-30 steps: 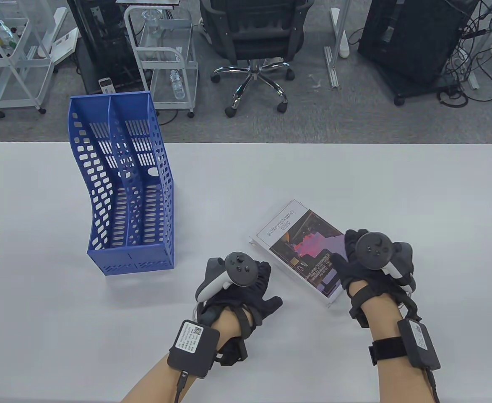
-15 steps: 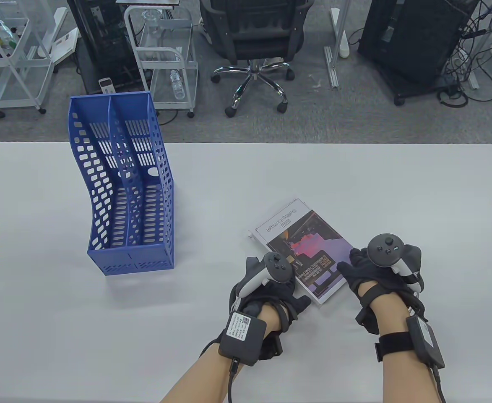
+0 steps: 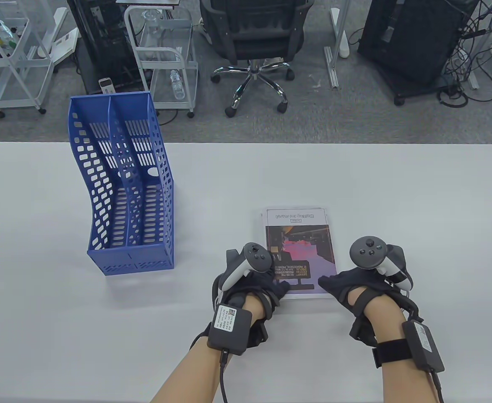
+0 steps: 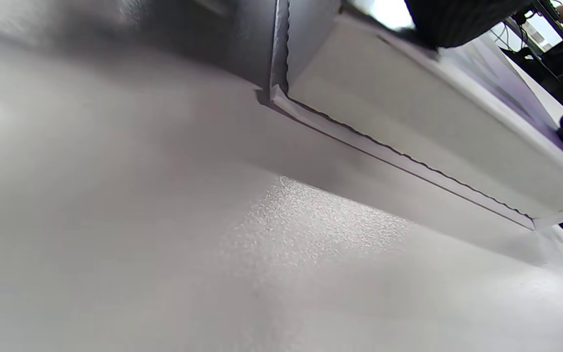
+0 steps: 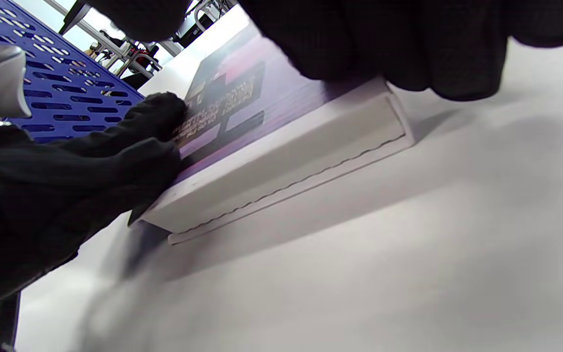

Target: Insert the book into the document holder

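Note:
The book (image 3: 300,247), with a white and dark purple cover, lies square to me on the white table (image 3: 376,180), right of centre. My left hand (image 3: 266,285) grips its near left corner, thumb on the cover. My right hand (image 3: 342,285) holds its near right corner, fingers (image 5: 384,44) on top of the cover. The right wrist view shows the book's page edge (image 5: 271,146) and my left hand (image 5: 91,171) at the corner. The left wrist view shows the near edge (image 4: 408,107) from low down. The blue two-slot document holder (image 3: 120,184) stands upright at the left, apart from both hands.
The holder's perforated wall (image 5: 66,93) shows behind my left hand in the right wrist view. An office chair (image 3: 254,37), white carts (image 3: 166,54) and computer cases stand on the floor beyond the table's far edge.
The book has turned from a diagonal to square with the table edge. My left hand moved right onto its near left corner; my right hand shifted to its near right corner.

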Motion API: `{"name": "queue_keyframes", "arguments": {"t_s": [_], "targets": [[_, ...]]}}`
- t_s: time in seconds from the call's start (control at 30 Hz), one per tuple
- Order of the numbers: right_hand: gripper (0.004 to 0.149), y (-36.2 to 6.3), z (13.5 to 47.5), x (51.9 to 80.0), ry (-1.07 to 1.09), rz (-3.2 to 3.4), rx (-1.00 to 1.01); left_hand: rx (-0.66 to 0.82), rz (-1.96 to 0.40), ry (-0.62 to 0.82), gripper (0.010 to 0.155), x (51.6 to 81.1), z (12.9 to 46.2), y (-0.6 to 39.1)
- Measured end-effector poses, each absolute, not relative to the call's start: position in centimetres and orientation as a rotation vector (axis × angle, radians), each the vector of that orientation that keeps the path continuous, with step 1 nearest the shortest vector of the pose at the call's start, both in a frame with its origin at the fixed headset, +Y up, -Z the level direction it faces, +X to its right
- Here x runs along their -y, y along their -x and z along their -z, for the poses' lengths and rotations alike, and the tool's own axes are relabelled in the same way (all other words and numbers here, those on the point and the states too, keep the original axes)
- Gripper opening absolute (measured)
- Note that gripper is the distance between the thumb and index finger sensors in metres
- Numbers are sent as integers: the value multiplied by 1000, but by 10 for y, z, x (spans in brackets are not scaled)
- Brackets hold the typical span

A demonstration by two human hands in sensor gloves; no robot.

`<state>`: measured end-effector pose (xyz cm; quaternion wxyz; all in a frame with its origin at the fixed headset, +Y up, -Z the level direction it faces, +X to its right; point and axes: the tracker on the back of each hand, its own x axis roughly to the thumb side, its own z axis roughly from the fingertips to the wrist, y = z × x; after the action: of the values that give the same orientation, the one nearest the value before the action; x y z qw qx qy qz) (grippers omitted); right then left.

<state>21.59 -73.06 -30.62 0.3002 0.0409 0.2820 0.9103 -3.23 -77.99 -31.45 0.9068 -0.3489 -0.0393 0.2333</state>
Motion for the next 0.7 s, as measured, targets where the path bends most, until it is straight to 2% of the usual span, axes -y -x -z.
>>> {"name": "queue_keyframes", "arguments": {"t_s": [0.17,0.23,0.37,0.47,0.7], "targets": [[68,-215,307,729,-105,-2437,-740,82,-477,718,87,780,315,32],[67,-213,309,722,-133,-2540,-658,85,-492,713,88,778,314,31],[67,-206,311,701,-212,-2665,-290,159,-520,627,86,759,304,21],[68,-197,313,701,-290,-2676,-164,265,-435,593,84,748,287,7],[69,-182,326,731,-336,-2909,-256,375,-260,658,83,755,257,-22]]}}
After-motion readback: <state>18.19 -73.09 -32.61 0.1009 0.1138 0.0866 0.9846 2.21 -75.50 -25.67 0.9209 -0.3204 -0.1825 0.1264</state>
